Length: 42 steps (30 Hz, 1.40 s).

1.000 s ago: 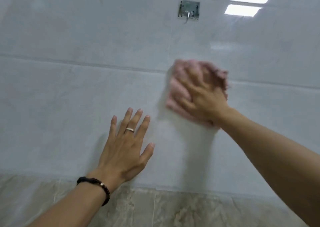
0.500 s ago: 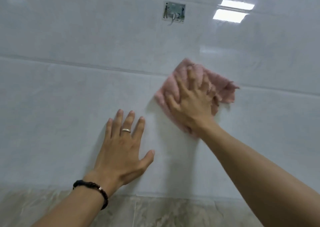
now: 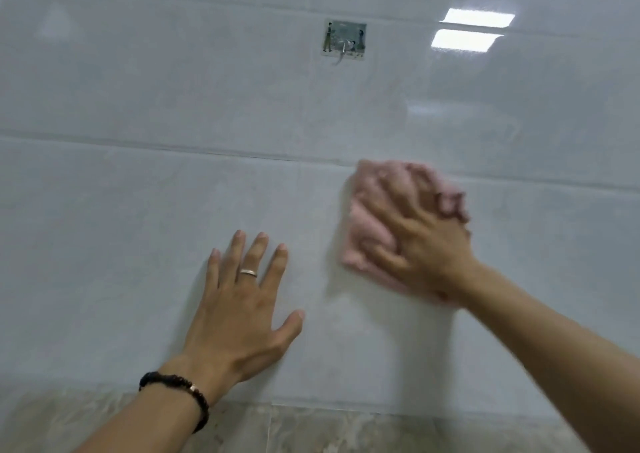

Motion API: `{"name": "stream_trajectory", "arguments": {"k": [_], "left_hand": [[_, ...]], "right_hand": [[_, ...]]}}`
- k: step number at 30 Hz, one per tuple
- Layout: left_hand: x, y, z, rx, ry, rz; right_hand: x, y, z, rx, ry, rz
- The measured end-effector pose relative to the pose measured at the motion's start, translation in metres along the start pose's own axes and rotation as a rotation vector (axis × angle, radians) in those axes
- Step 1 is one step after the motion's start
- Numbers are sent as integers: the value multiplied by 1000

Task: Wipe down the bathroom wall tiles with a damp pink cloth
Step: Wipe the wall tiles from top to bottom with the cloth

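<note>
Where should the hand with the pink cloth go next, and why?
Probably a short sweep up and to the right. The right hand presses the pink cloth flat on the wall tiles just under the grout line. The left hand rests on the tile to its left, so that side is blocked.

So the left hand (image 3: 239,309) sits flat on the wall tiles (image 3: 121,217), with the cloth (image 3: 372,225) at about 2 o'clock from it, pinned under the right hand (image 3: 420,241). The hook (image 3: 344,41) is way up at 12, and the marbled tiles (image 3: 311,430) run along at 6.
</note>
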State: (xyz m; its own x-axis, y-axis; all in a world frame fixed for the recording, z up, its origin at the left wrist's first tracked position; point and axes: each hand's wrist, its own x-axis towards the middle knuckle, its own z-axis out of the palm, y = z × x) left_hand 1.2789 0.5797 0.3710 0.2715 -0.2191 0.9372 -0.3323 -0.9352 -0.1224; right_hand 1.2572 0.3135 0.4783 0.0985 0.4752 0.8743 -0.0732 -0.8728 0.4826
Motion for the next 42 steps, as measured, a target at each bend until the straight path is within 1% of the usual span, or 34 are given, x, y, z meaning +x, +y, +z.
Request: {"name": "stream_trajectory", "arguments": {"k": [1,2,3,4,5,6,7,8,9,10,11,12,13,14,15,16,17,18,20,21,22,23,24,26,27,28,31,32,33,34,37,38,39,42], "left_hand": [[0,-1,-1,-15,-3,-5],[0,0,-1,-29,0,-14],[-1,0,-1,-38,1,-21],[-1,0,0,-43,-2,-24],[-2,-1,0,-52,-8,-19],[-2,-3,0,-61,-10,-6],[-2,-5,-1,-66,-9,7],[-3,-8,-2,-61,-10,18],[-6,-11,-2,-50,-12,30],[-9,-14,-3,-46,-5,43],[-13,-15,-3,-54,7,54],[-18,-15,-4,-68,22,60],[-23,-16,-2,-82,29,61],[-29,-17,-1,-94,34,56],[-34,-18,2,-103,36,48],[-38,-19,3,-106,31,41],[-42,-21,5,-107,22,35],[-45,-23,7,-107,12,28],[-48,-26,10,-93,-4,33],[-49,-27,11,-79,-15,50],[-50,-29,12,-67,-24,66],[-49,-31,12,-59,-28,76],[-49,-32,12,-51,-27,82],[-48,-34,11,-46,-17,80],[-48,-34,12,-49,-11,82],[-49,-35,12,-53,-7,84],[-48,-37,15,-63,0,91],[-48,-37,15,-64,-1,93],[-48,-37,16,-65,-2,95],[-48,-36,17,-65,-2,96],[-48,-35,18,-57,13,99],[-47,-35,17,-51,19,102],[-47,-34,17,-50,27,100],[-48,-24,16,-81,61,91]], "right_hand": [[5,16,-3,-3,-5,137],[11,24,-6,33,-20,324],[16,21,-5,96,-20,508],[18,5,-5,127,-22,610],[14,-16,-5,124,-16,599],[4,-37,-2,107,23,479],[-10,-51,2,68,65,297],[-26,-57,5,52,67,104],[-35,-53,7,43,48,-22],[-36,-41,7,35,7,-77],[-31,-32,7,19,-12,-45],[-22,-30,6,10,-16,70],[-14,-35,7,12,-11,229],[-6,-51,6,47,8,375],[-5,-72,7,95,31,458],[-11,-93,11,116,40,450],[-23,-111,14,113,40,359],[-39,-124,16,105,40,224],[-66,-124,12,132,71,-27],[-72,-115,11,98,92,-99],[-70,-103,10,31,88,-110],[-63,-92,10,-29,70,-42],[-51,-85,10,-50,53,100],[-33,-96,10,13,46,410],[-34,-111,12,39,60,472],[-43,-128,14,35,69,437],[-102,-154,14,59,66,66],[-113,-148,11,56,67,6],[-112,-135,10,15,64,10],[-104,-122,10,-24,38,93],[-66,-104,9,13,1,535],[-64,-112,10,23,8,577],[-69,-121,11,8,15,527],[-111,-133,12,32,39,213]]}}
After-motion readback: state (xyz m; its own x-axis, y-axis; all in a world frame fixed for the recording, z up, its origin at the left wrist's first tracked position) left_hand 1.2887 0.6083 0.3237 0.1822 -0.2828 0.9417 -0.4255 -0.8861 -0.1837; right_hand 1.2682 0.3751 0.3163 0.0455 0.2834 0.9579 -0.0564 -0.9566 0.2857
